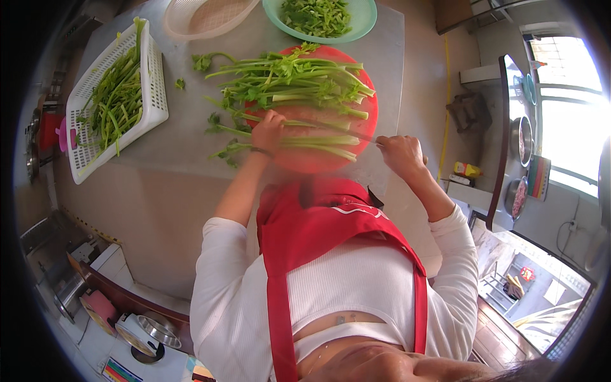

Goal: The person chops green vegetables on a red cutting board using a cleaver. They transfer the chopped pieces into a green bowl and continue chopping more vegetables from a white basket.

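Observation:
Celery stalks point(305, 81) with leaves lie in a loose heap across a round red cutting board point(310, 164), their leafy ends to the left. My left hand point(269, 130) rests at the board's left side, its fingers on a celery stalk near the leafy end. At the board's right edge my right hand point(402, 155) is closed round the handle of a knife point(353, 132), whose narrow-looking blade reaches left over the stalks. A few separate stalks point(320, 141) lie nearer my body, below the blade.
A white perforated basket point(155, 90) of green stalks stands at the left of the metal table point(186, 138). Beyond the board are a green colander point(366, 29) of cut greens and a pale oval basket point(172, 21). Small leaf scraps point(180, 83) lie between basket and board.

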